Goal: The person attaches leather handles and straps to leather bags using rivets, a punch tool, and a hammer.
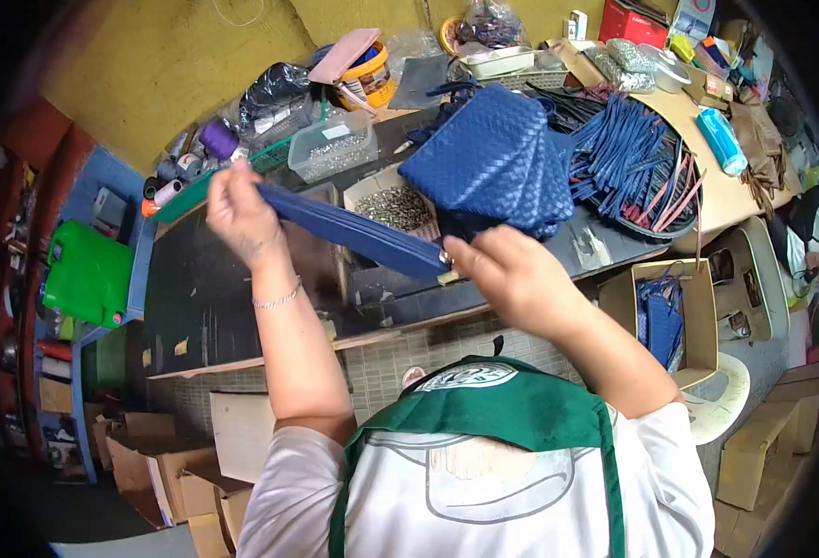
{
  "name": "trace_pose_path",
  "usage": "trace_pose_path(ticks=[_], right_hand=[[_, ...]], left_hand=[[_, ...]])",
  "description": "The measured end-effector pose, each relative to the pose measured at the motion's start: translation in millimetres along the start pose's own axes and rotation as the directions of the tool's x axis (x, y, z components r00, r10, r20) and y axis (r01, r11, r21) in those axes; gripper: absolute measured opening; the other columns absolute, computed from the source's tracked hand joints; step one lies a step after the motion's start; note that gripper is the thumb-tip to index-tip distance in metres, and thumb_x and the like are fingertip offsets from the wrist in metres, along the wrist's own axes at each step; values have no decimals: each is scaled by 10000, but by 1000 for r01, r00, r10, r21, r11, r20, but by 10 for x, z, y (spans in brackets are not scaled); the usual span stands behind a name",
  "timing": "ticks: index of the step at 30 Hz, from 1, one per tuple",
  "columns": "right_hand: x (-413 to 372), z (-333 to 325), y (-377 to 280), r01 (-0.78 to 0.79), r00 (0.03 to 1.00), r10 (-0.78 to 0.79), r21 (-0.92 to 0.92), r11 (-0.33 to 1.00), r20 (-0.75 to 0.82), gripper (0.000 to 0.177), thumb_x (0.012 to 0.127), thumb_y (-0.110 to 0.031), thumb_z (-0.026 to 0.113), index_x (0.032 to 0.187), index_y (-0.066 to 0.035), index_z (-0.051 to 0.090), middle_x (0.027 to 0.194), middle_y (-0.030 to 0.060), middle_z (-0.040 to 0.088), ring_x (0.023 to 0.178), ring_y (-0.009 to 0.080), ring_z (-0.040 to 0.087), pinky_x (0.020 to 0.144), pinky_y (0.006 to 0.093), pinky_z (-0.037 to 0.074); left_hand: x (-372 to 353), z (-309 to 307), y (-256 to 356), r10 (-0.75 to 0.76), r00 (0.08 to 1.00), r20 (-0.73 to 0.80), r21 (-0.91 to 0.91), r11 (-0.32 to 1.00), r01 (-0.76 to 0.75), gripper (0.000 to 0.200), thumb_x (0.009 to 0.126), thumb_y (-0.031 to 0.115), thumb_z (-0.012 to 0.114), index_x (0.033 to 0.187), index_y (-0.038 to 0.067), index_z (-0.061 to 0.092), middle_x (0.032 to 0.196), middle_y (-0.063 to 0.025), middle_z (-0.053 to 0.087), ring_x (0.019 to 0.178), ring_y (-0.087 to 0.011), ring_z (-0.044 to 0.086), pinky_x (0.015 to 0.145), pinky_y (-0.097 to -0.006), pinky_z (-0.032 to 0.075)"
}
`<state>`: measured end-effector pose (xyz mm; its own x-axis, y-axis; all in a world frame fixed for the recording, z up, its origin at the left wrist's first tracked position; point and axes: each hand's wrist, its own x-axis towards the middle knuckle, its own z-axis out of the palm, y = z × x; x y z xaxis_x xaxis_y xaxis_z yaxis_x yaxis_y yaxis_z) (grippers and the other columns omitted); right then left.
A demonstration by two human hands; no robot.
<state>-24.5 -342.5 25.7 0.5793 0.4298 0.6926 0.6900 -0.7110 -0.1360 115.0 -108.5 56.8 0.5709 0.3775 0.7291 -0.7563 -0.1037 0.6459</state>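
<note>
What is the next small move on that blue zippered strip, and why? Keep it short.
Probably draw the metal slider along the blue zippered strip: the left hand holds its far end taut, and the right hand pinches at the slider.

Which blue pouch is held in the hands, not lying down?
The flat blue zippered pouch stretched between the left hand and the right hand; the other blue woven pouches lie stacked on the dark worktable or in the cardboard box.
</note>
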Motion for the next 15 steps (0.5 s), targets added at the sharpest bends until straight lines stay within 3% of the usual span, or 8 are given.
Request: trace_pose_path(ticks=[3, 5, 6, 7, 10, 12, 13, 15], right_hand=[[-27, -69, 97, -287, 934, 355, 532, 796, -27, 199, 705, 17, 590, 903, -5, 589, 663, 82, 489, 633, 183, 472, 570, 265, 389], [-42, -167, 167, -283, 926, 377, 662, 695, 1, 153, 721, -2, 580, 873, 1, 594, 708, 79, 511, 657, 173, 494, 594, 267, 400], [-50, -201, 245, -212, 954, 299, 695, 687, -4, 142, 728, -10, 575, 868, 0, 592, 727, 88, 521, 684, 180, 509, 607, 268, 408], [-27, -263, 247, -154, 974, 228, 744, 650, 3, 130, 737, -14, 567, 864, -1, 589, 739, 93, 528, 702, 192, 520, 617, 272, 416], [4, -172, 167, -47, 998, -12, 851, 523, 62, 102, 749, -17, 551, 844, 1, 584, 761, 93, 531, 718, 210, 523, 641, 285, 419], [-17, -90, 51, -93, 995, 4, 913, 396, 100, 76, 746, -12, 551, 813, 8, 581, 757, 92, 529, 722, 213, 524, 649, 283, 417], [-41, -40, 51, -49, 998, -18, 907, 419, 63, 82, 742, -9, 558, 824, -3, 564, 750, 64, 532, 715, 159, 527, 628, 258, 420], [-153, -96, 96, -171, 983, 123, 913, 369, 134, 108, 740, -11, 563, 848, -13, 549, 749, 43, 532, 708, 124, 521, 614, 239, 419]], left_hand=[[-302, -141, 546, 70, 991, -110, 197, 979, -48, 153, 790, 129, 532, 688, 26, 485, 620, -3, 472, 580, -80, 415, 521, -210, 330], [-462, -611, 860, -31, 910, 413, -4, 999, 35, 135, 693, 41, 462, 561, 66, 467, 595, -57, 482, 549, -156, 456, 546, -255, 373], [-543, -678, 1075, 115, 700, 704, -113, 992, -50, 221, 709, 234, 582, 586, 69, 501, 582, -52, 486, 495, -150, 447, 533, -231, 354], [-609, -636, 1033, 122, 683, 720, -145, 989, -24, 221, 709, 234, 582, 586, 69, 501, 582, -52, 486, 495, -150, 447, 533, -231, 354], [-861, -548, 990, -295, 474, 830, 47, 883, 467, 862, 470, 754, 489, 893, 5, 536, 984, -165, 510, 895, -215, 516, 750, -311, 397], [-1288, -143, 739, -312, 520, 795, 47, 887, 460, 862, 621, 674, 511, 1113, -28, 413, 1152, -150, 418, 1049, -251, 426, 891, -342, 326], [-1395, -113, 615, -328, 426, 843, 112, 882, 458, 762, 668, 603, 543, 1079, -27, 419, 1088, -121, 441, 1005, -191, 430, 865, -303, 328], [-1597, 113, 521, -356, 526, 772, -54, 788, 613, 453, 764, 382, 557, 961, 4, 405, 919, -60, 467, 851, -103, 434, 766, -238, 348]])
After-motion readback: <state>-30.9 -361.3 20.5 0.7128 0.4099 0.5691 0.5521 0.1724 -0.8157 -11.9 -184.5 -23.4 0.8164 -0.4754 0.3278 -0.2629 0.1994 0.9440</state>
